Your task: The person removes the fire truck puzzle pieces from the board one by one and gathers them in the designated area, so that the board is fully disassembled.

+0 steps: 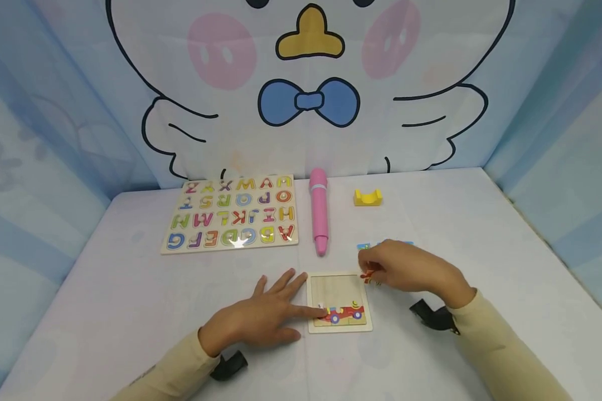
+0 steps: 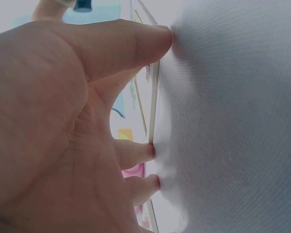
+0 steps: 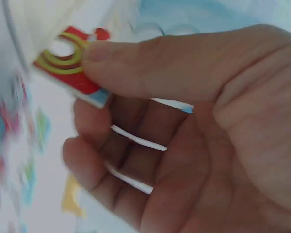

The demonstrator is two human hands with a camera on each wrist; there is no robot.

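Observation:
A small square wooden puzzle tray [image 1: 339, 329] lies flat on the table, its lower part filled with pieces that show a red vehicle [image 1: 348, 315]. My left hand [image 1: 256, 320] spreads its fingers at the tray's left side, the index fingertip touching the vehicle's left end. In the left wrist view the thumb [image 2: 136, 43] rests near the tabletop. Over the tray's upper right corner, my right hand [image 1: 408, 267] pinches a red puzzle piece with yellow arcs [image 3: 63, 65] between thumb and fingers. Behind that hand lie blue puzzle pieces [image 1: 363, 246], partly hidden.
A wooden alphabet board [image 1: 291, 214] sits at the back left. Beside it lies a pink pen-shaped toy [image 1: 320, 211], with a small yellow stand [image 1: 368, 199] farther right. A printed curtain [image 1: 308, 145] hangs behind the white table. Black straps [image 1: 229, 366] hang at both wrists.

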